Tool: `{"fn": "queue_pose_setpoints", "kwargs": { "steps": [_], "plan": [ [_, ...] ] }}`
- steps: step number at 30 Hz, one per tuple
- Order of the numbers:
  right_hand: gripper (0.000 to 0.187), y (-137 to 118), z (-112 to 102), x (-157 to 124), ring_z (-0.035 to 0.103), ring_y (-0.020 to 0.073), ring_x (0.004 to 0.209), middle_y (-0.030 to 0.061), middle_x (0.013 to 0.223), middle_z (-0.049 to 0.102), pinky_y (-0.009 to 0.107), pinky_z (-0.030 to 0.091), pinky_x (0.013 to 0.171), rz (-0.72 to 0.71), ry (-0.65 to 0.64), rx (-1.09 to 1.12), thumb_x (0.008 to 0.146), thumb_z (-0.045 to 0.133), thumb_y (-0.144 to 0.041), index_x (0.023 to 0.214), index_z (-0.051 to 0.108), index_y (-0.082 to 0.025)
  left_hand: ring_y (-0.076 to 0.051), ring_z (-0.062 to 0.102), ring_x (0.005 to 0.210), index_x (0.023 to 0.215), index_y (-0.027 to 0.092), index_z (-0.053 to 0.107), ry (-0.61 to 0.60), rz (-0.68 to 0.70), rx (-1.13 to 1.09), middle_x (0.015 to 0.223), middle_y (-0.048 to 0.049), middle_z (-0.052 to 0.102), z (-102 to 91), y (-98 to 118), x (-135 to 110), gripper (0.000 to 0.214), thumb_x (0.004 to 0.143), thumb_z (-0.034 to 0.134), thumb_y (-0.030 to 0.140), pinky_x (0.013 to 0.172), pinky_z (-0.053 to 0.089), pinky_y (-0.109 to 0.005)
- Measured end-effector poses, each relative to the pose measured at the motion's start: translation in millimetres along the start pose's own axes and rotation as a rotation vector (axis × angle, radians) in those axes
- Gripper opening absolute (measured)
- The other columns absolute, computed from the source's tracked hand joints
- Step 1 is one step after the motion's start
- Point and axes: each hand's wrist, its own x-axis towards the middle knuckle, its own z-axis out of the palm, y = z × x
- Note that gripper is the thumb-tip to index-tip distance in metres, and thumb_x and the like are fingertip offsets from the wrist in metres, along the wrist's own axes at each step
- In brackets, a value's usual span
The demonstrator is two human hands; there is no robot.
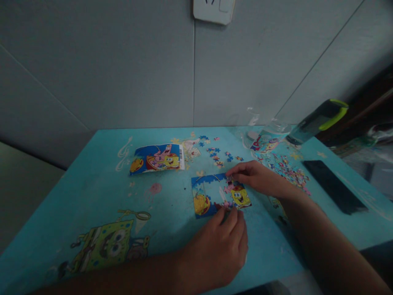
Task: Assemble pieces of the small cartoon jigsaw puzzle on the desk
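A partly assembled jigsaw puzzle (201, 205) lies flat on the table, with a yellow burger at its left and a yellow cartoon face at its right. Its blue frame surrounds a gap through which the pale surface shows. My left hand (225, 241) rests along the lower edge, fingers curled together onto the puzzle there. At the top right corner, my right hand (254, 176) has thumb and forefinger closed together against the puzzle. Whatever lies between those fingertips is hidden. Behind the puzzle is a blue picture packet (156, 159) with a matching design.
Loose puzzle pieces (215, 153) are scattered behind the puzzle, and a larger pile (288, 170) spreads at the right. A clear plastic jar (273, 133), a dark bottle (316, 123) and a black flat strip (333, 184) stand or lie right. A wall (138, 73) borders the table (92, 184).
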Motion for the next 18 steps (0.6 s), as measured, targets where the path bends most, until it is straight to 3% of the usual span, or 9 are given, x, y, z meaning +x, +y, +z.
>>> {"fn": "queue_pose_setpoints", "kwargs": {
  "steps": [10, 18],
  "plan": [
    [0.025, -2.1, 4.3, 0.9, 0.073, 0.0181, 0.077, 0.003, 0.086, 0.079, 0.031, 0.059, 0.073, 0.101, -0.059, 0.098, 0.081, 0.076, -0.034, 0.101, 0.079, -0.019, -0.038, 0.056, 0.129, 0.134, 0.0, 0.06, 0.0, 0.005, -0.002, 0.14, -0.024, 0.058, -1.0, 0.1, -0.7, 0.044, 0.104, 0.044, 0.028, 0.107, 0.045, -0.053],
    [0.02, -0.2, 7.5, 0.0, 0.073, 0.0192, 0.08, 0.0025, 0.088, 0.08, 0.032, 0.058, 0.077, 0.059, -0.054, 0.008, 0.083, 0.073, -0.032, 0.099, 0.08, -0.02, -0.038, 0.055, 0.13, 0.134, 0.0, 0.06, 0.007, 0.002, 0.0, 0.14, -0.0238, 0.058, -1.2, 0.6, -0.3, 0.043, 0.103, 0.045, 0.027, 0.107, 0.045, -0.053]
  ]
}}
